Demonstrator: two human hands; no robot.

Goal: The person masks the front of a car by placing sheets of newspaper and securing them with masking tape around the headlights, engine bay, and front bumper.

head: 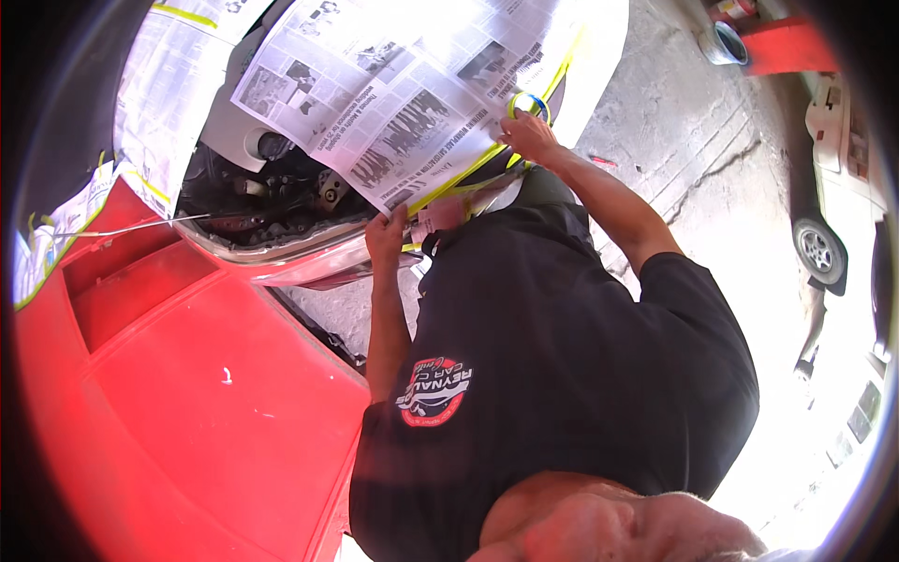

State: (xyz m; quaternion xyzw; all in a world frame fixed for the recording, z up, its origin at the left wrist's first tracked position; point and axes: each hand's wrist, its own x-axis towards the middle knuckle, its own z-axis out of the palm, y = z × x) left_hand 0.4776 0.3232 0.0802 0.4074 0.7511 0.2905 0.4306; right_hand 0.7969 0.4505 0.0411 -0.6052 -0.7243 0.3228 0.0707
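My left hand (385, 233) pinches the near corner of a printed newspaper sheet (400, 105) spread over the front of a car. Yellow-green masking tape (460, 175) runs along the sheet's near edge between my hands. At the right end of this strip, my right hand (530, 137) grips a roll of the same masking tape (530, 104), its fingers against the paper's edge. Below the paper's left part, the open engine bay (260, 204) shows dark parts.
A red car body panel (225, 372) lies at the lower left, beside a thin metal rod (133, 228). More newspaper (168, 91) hangs at the upper left. A bucket (723, 43) stands on the concrete floor (660, 133); a white vehicle (846, 190) is at right.
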